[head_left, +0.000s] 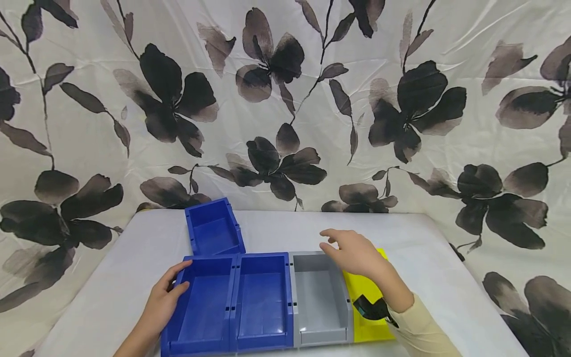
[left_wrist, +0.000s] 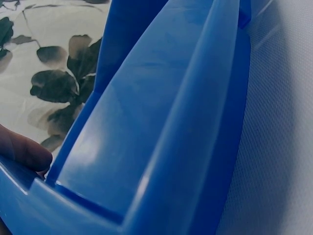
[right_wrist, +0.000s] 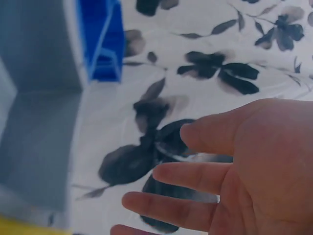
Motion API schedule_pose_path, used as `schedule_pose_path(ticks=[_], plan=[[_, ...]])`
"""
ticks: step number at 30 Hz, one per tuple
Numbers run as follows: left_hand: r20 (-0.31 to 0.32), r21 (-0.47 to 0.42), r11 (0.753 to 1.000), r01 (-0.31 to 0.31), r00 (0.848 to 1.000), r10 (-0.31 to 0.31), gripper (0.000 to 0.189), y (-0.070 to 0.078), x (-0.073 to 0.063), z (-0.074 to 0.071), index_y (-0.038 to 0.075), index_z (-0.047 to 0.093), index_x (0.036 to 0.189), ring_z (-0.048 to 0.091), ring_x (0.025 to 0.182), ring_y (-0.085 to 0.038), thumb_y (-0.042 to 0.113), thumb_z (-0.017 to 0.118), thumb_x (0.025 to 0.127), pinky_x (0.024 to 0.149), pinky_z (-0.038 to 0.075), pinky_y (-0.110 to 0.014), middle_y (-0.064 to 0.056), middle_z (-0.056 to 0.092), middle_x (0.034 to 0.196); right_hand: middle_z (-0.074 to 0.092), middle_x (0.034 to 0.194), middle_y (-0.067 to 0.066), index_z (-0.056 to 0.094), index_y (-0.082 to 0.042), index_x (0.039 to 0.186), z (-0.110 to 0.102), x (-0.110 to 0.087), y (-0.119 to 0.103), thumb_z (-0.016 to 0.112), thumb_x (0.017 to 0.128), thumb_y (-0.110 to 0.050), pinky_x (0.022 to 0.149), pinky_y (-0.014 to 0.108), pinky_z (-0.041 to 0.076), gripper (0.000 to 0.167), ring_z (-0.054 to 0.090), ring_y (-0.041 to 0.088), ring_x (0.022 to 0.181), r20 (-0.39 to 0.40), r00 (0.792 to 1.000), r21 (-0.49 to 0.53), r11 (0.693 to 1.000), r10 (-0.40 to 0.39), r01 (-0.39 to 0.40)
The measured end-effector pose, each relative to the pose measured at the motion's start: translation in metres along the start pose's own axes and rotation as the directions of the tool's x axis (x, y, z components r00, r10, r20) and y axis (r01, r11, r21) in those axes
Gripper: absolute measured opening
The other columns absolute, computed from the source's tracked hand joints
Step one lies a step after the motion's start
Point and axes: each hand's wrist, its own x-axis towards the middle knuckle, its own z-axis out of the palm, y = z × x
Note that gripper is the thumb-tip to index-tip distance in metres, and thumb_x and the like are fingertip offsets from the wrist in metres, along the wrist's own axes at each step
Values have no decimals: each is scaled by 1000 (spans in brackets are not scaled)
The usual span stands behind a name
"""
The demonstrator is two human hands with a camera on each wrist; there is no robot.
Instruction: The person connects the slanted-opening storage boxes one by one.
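In the head view, two blue bins stand side by side. My left hand (head_left: 159, 303) grips the side wall of the left blue bin (head_left: 202, 302), fingers at the rim and thumb over its inner side. The second blue bin (head_left: 262, 297) adjoins a grey bin (head_left: 320, 297), with a yellow bin (head_left: 372, 332) at the right end, partly covered by my right arm. Above the far side of the grey and yellow bins hovers my right hand (head_left: 357, 250), its fingers loosely extended and holding nothing. The right wrist view also shows those fingers spread apart.
Behind the row, another blue bin (head_left: 214, 230) sits at an angle near the back left. A white table (head_left: 111, 277) carries all the bins. Floral cloth (head_left: 334, 124) hangs behind the table and at its sides.
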Motion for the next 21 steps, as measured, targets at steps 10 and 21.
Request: schedule_pose_path(ticks=[10,21], plan=[[-8,15,1000,13,1000,-12,47,1,-3,-5,10,35,149,38,130,-43,9,44,103,96,40,-53,-25,28,151,69,106,1,62,-15,129,-3,32,-35,57,97,-33,77,36,50,37,64,15,89,34,989,114,984,-141,136],[-3,-36,998,50,999,-50,48,0,-2,0,12,35,149,34,134,-43,7,44,102,100,34,-56,-23,26,153,66,104,-1,64,-15,127,10,72,-68,55,98,-32,76,34,49,34,60,15,91,109,968,282,941,-226,187]])
